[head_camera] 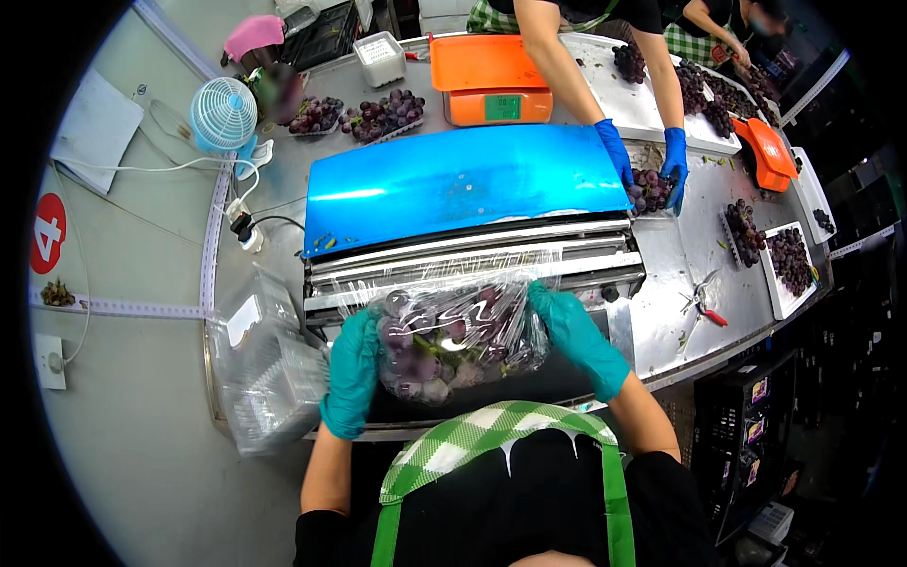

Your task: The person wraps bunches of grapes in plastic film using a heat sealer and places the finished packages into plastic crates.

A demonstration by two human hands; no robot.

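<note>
Between my hands is a pack of dark purple grapes (425, 354), with clear plastic film (489, 312) stretched over its top and creased on the right. My left hand (353, 368), in a teal glove, grips the left end of the pack. At the upper right corner, my right hand (577, 337) pinches the film near the pack's edge. From the pack the film runs up to the metal rollers of a wrapping machine (468, 266). A blue cover (460, 181) tops this machine. The underside of the pack is hidden.
Stacked clear plastic trays (269, 383) stand at my left. Across the machine, a co-worker's blue-gloved hands (677, 170) hold grapes. An orange scale (492, 85), a blue fan (224, 113) and grape packs (382, 117) sit farther back. Red-handled snips (708, 312) lie on the right.
</note>
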